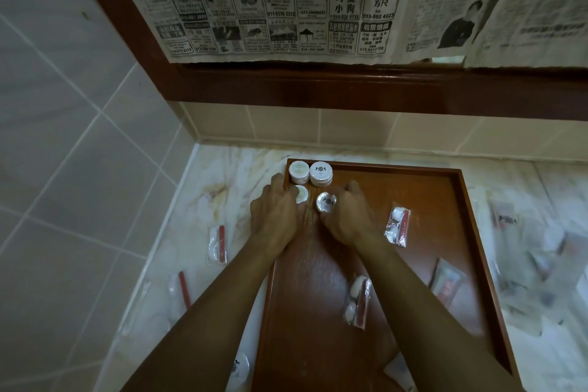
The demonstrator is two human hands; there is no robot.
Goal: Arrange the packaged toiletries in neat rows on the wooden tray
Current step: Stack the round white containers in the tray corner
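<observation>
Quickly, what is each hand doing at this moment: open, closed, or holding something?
Left hand: grip closed on the pale-green-labelled round soap.
Right hand: grip closed on the dark-crested round soap.

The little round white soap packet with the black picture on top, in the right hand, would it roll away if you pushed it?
Probably not. The round white soap packet with the black emblem lies flat on the brown wooden tray, so it would likely slide. It looks light, since the right hand handles it with fingertips. Its crinkly wrapper may dent.
</observation>
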